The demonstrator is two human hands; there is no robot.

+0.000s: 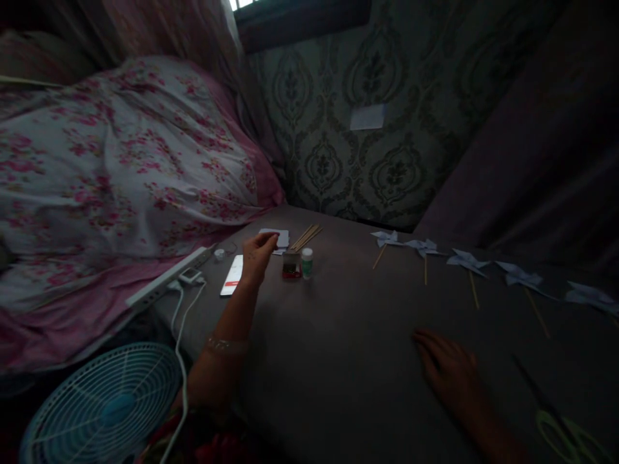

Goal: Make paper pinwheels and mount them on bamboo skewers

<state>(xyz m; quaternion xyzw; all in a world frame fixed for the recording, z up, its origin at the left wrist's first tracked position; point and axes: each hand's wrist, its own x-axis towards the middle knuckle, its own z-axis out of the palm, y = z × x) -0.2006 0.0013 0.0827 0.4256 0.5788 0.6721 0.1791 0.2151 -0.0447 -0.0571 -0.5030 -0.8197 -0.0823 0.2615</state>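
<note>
My left hand (257, 256) reaches out over the far part of the grey surface, fingertips pinched together. Whether anything small is between them I cannot make out. Just behind its fingers lies a stack of white paper (283, 239). To its right are a small open box (291, 266) with small dark contents, a white-capped little bottle (307, 263) with a green label, and several thin wooden sticks (307, 236). My right hand (447, 370) lies on the surface with its fingers stretched out, holding nothing. Scissors (556, 415) with light green handles lie to its right.
Several paper pinwheels (468, 261) on sticks lie in a row along the right back. A phone (233, 276) lies beneath my left wrist. A power strip (169, 277) with white cables (180, 341) runs along the left edge, above a blue fan (104, 406). Floral bedding (126, 148) is piled at left.
</note>
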